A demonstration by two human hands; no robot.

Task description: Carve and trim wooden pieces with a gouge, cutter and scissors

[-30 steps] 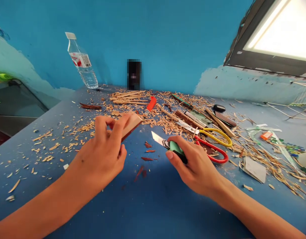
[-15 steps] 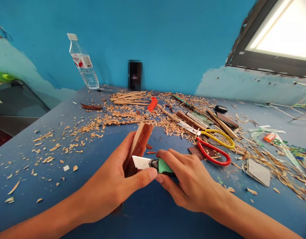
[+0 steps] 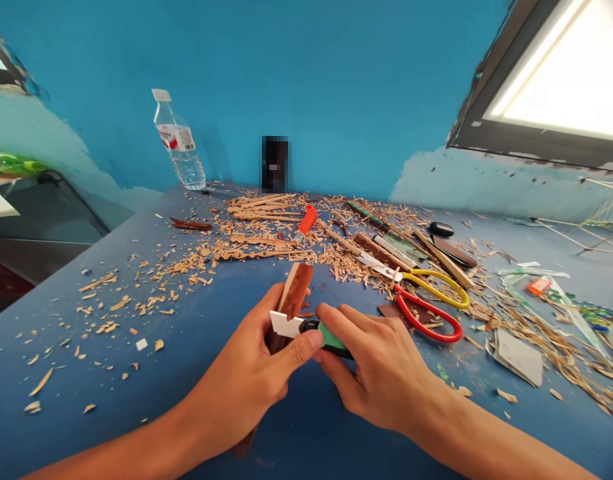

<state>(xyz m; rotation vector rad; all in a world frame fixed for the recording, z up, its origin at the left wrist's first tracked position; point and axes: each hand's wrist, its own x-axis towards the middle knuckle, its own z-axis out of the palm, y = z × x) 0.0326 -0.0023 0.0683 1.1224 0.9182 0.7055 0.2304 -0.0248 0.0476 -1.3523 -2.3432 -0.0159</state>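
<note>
My left hand is wrapped round a reddish-brown piece of wood, whose upper end points away from me and shows a paler left edge. Its middle is hidden behind my fingers. In my right hand is a utility knife with a green and black handle. The knife's wide blade lies across the wood, pointing left. My left thumb presses on the knife near the base of the blade.
Wood shavings litter the blue table. Scissors with red and yellow handles lie right of my hands, near wood strips. Beyond are a red-handled cutter, carved sticks, a water bottle and a dark pixelated object by the wall.
The view has shifted, so the table and background sit slightly lower and the bottle further right. The wood's upper end is lower in view. Both hands keep their holds, the blade still across the wood.
</note>
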